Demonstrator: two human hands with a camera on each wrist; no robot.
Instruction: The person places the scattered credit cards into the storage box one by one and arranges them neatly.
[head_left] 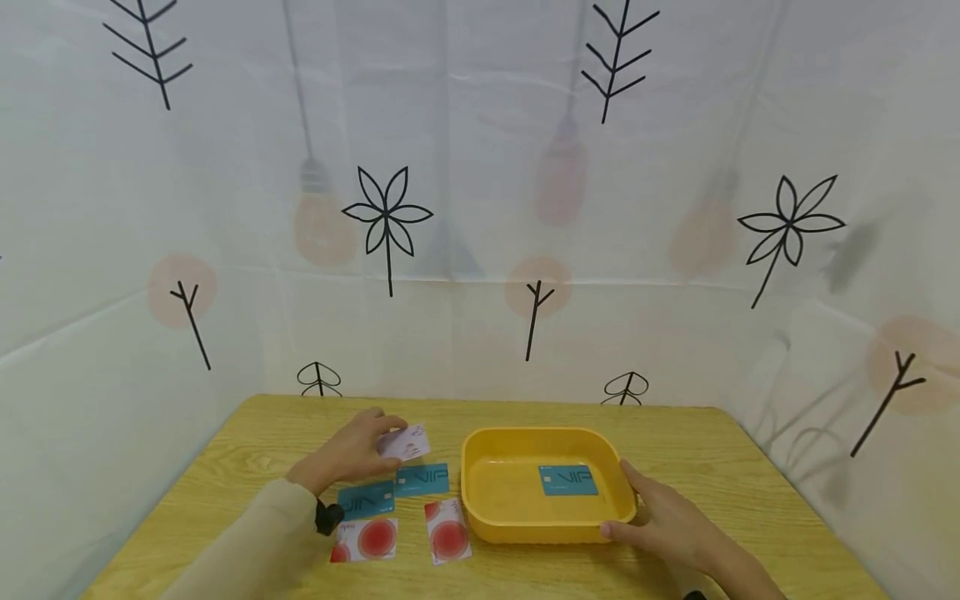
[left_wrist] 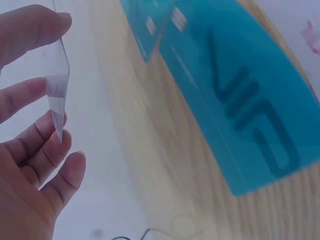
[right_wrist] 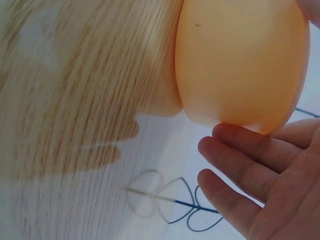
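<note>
My left hand [head_left: 356, 446] pinches a pale lilac-white card [head_left: 406, 442] between thumb and fingers, over the left part of the table. Seen edge-on in the left wrist view, the card [left_wrist: 59, 75] tilts away from the palm. Just below that hand lie two teal cards, one teal card [head_left: 366, 500] left of the other teal card [head_left: 422, 480]. At the right end of a yellow plastic tub [head_left: 540, 533], my right hand [head_left: 667, 521] touches the wall with fairly straight fingers, its thumb at the front rim. Inside the tub lies another teal card [head_left: 567, 481].
Nearer the front of the table [head_left: 570, 575] lie two white cards with red circles, one red-circled card [head_left: 365, 541] sideways and one red-circled card [head_left: 448, 532] upright close to the tub. A patterned white curtain [head_left: 465, 333] hangs behind and along both sides.
</note>
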